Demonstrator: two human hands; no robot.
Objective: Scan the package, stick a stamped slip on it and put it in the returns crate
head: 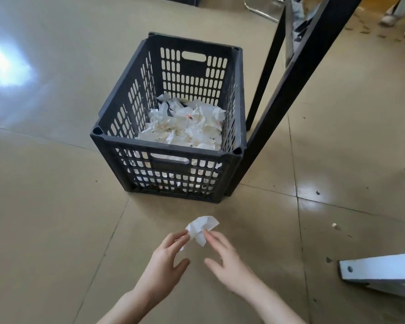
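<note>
A black slotted plastic crate (117, 136) stands on the tan floor, partly filled with several crumpled white papers (187, 125). In front of it, above the floor, a small crumpled white paper (202, 228) is pinched between the fingertips of my left hand (166, 263) and my right hand (227, 260). Both hands hold it from below, left fingers on its left edge, right fingers on its right side. The paper hangs short of the crate's near wall.
Black metal table legs (297, 73) slant down right beside the crate's right side. A white bracket-like bar (379, 270) lies at the lower right. Another person's shoes (398, 19) show at the top right. Small debris dots the floor tiles.
</note>
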